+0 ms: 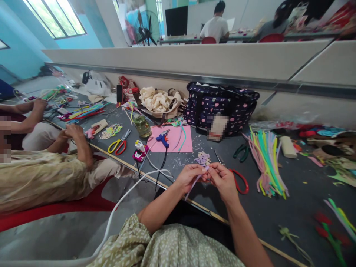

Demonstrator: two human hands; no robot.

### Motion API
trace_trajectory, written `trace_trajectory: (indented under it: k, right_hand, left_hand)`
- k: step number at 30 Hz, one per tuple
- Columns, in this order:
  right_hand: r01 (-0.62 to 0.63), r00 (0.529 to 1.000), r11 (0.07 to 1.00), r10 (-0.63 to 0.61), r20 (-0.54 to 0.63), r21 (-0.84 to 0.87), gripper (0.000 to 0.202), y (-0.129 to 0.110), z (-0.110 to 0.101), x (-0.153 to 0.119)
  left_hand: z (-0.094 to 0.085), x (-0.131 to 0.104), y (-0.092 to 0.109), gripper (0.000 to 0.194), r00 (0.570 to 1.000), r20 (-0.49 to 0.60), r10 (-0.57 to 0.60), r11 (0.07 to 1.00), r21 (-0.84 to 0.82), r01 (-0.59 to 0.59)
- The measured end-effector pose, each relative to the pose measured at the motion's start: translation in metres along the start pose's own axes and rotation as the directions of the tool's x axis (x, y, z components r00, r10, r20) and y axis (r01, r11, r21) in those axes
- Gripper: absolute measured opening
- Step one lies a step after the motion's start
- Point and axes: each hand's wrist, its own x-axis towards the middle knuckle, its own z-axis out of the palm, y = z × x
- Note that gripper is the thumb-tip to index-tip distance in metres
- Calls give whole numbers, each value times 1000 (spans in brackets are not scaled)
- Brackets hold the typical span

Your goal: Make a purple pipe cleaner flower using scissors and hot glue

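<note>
Near the table's front edge, my left hand and my right hand meet with their fingertips pinched together. Between them is a lilac pipe cleaner, its loose end hanging down below my left fingers. The part at the fingertips is small and partly hidden. Just beyond my hands lies a little heap of lilac fuzzy pieces. Scissors with red handles rest close to the right of my right hand. Green-handled pliers lie farther back, beside a bundle of pastel pipe cleaners.
A blue glue gun rests on a pink sheet, left of a dark patterned bag. A jar of liquid and a pink power strip stand nearby. A white cable crosses at left. Co-workers sit leftward.
</note>
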Motion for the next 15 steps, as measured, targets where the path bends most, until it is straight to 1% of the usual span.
trace_trajectory:
  k: [3,6,8,10,12,15]
  right_hand:
    - [12,1000,1000,-13,-19,-8,28,1,-1,-1]
    - [14,999,1000,-13,-50,15,27,3,0,-3]
    - [23,997,999,-21,-68,25,26,4,1,-5]
    - [37,997,999,-35,-76,21,25,6,2,-7]
    - [49,996,999,-48,-74,10,24,7,2,-7]
    - [65,995,998,-65,-78,-8,25,8,2,-7]
  left_hand:
    - [1,0,-2,27,997,-35,67,997,43,-65]
    - [4,0,-5,23,982,-92,163,981,125,-151]
    - [6,-1,-6,21,962,-124,244,954,209,-215]
    - [8,-3,-7,21,932,-143,334,911,302,-280]
    - [10,-4,-8,22,900,-145,412,863,380,-334]
    - [12,-5,-9,24,870,-123,478,809,447,-381]
